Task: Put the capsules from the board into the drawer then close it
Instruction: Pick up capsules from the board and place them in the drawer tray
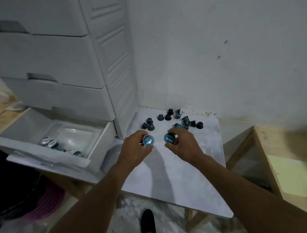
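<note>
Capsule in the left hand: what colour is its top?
Teal blue with white lettering; the head view shows the capsule in the left hand.

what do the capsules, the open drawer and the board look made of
Capsules: probably plastic or aluminium cups with foil lids; the blue printed lids shine slightly.
Open drawer: glossy white moulded plastic, with rounded corners and reflections inside.
Board: matte white, faintly marbled sheet; perhaps laminate, unclear.
</note>
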Motion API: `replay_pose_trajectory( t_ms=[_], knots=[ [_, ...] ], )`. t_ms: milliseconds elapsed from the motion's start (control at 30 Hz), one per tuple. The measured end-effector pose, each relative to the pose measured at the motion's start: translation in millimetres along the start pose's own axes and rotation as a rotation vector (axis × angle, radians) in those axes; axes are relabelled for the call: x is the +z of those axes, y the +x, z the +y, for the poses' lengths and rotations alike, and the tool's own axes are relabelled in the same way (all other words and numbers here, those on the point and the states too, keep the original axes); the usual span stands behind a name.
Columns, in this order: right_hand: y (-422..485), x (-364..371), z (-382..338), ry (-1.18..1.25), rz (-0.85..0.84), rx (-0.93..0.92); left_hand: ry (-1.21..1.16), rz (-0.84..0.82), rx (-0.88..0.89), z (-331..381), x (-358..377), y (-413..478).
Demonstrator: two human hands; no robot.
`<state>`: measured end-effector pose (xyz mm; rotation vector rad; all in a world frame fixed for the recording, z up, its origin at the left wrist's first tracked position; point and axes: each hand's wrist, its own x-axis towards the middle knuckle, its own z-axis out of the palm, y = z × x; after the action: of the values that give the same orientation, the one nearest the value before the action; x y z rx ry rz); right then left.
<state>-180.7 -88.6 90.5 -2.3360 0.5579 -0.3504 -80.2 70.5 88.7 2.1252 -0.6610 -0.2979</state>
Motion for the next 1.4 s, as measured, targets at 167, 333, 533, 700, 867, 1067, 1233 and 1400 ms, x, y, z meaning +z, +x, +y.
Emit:
replay_pose_trajectory(
  t_ms=[167,333,533,700,867,1067,1233,1400],
  knots=[
    [-4.5,23.4,-45.4,-0.047,-0.026,-0.117,0.045,0.112,-0.006,-17.8,-47.7,-28.2],
    [3.7,58.7,-98.6,-0.052,-0.042,-0.221,0.090,0.188,0.012,-43.3,-101.9,-37.1],
    [20.9,120.5,-169.1,-0.026,-0.005,-0.254,0.170,0.216,0.078,-96.0,-180.9,-31.5],
    [39.0,178.3,-221.4,-0.037,0.080,-0.253,0.210,0.177,0.117,-137.7,-255.7,-16.6],
    [51.3,224.6,-258.5,-0.017,0.111,-0.211,0.223,0.130,0.118,-170.0,-313.7,0.5],
    [77.4,256.3,-276.1,-0.003,0.069,-0.138,0.210,0.078,0.075,-198.7,-344.3,30.7],
    [116.6,282.3,-272.6,-0.013,0.001,-0.103,0.252,0.042,0.047,-213.3,-350.4,68.5],
    [152.9,309.3,-264.1,-0.018,-0.095,-0.080,0.315,-0.101,-0.011,-232.7,-352.7,110.6]
  ],
)
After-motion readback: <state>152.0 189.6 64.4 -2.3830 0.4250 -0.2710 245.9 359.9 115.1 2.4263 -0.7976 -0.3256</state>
